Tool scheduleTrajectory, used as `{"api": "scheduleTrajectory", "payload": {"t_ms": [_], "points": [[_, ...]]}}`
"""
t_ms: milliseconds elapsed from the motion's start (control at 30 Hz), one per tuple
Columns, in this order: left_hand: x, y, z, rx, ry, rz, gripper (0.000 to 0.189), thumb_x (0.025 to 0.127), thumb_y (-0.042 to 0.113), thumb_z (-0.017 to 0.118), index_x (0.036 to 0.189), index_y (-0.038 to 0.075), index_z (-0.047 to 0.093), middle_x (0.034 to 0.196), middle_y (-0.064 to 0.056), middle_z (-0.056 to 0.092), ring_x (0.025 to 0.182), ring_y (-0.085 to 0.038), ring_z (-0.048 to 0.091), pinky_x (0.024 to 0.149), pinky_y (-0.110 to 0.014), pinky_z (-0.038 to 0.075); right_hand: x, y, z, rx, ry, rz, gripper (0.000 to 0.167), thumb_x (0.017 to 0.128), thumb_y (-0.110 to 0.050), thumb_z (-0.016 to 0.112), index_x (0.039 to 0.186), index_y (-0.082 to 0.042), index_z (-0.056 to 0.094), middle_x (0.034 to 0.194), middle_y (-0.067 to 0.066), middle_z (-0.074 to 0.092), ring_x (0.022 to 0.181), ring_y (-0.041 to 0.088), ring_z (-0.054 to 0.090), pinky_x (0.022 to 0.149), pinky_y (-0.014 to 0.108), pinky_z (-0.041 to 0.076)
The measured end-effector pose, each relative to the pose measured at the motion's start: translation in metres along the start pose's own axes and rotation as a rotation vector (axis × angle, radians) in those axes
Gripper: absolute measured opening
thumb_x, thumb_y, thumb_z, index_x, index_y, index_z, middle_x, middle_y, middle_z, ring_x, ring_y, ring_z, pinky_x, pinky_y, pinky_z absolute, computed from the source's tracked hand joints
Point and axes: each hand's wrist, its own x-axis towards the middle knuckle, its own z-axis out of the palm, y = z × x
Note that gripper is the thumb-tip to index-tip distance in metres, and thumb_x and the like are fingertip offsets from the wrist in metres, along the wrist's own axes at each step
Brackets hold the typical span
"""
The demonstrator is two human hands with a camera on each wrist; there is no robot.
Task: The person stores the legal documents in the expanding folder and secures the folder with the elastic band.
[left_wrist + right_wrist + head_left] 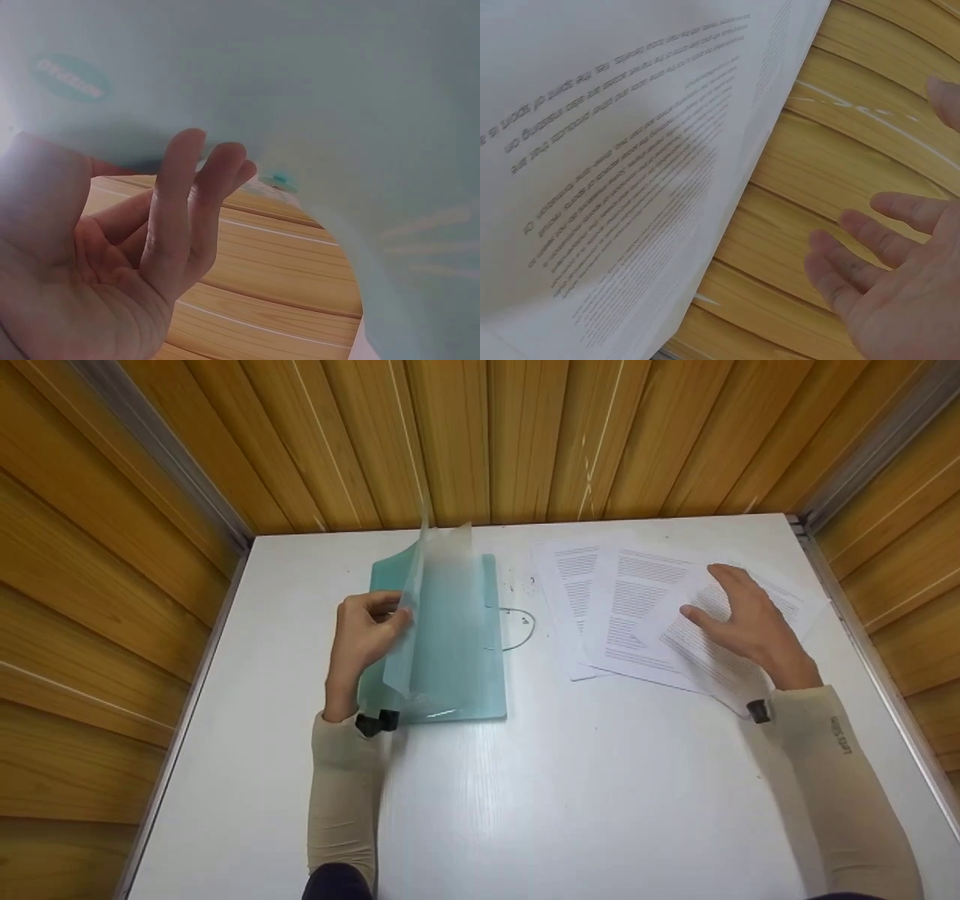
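Note:
A translucent teal plastic document folder (457, 645) lies on the table left of centre, its flap raised. Thumb and fingers of my left hand (365, 630) pinch the edge of that lifted flap; in the left wrist view the flap (247, 82), with an oval label, spreads above the hand (150, 240). My right hand (750, 622) hovers over the fanned printed sheets (649, 600), fingers spread and holding nothing. In the right wrist view, a printed page (630, 165) stands beside the right hand (900, 277), apart from its fingertips.
A thin cord loop (531, 626) sticks out from the folder's right side onto the white table (555, 787). Wood-panelled walls (525, 442) rise behind the table and on both sides. The sheets overlap one another at the back right.

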Motion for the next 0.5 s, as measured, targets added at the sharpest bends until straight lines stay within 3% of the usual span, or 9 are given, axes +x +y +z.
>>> {"api": "scheduleTrajectory", "payload": {"t_ms": [500], "points": [[-0.001, 0.0, 0.0, -0.006, -0.008, -0.006, 0.025, 0.096, 0.013, 0.073, 0.117, 0.003, 0.082, 0.105, -0.013, 0.081, 0.086, -0.025, 0.077, 0.071, -0.036, 0.061, -0.02, 0.049, -0.009, 0.013, 0.05, 0.141, 0.1, 0.101, -0.066, 0.057, 0.17, -0.005, 0.018, 0.174, 0.03, 0.018, 0.151, 0.06, 0.025, 0.114, 0.083, 0.023]]}}
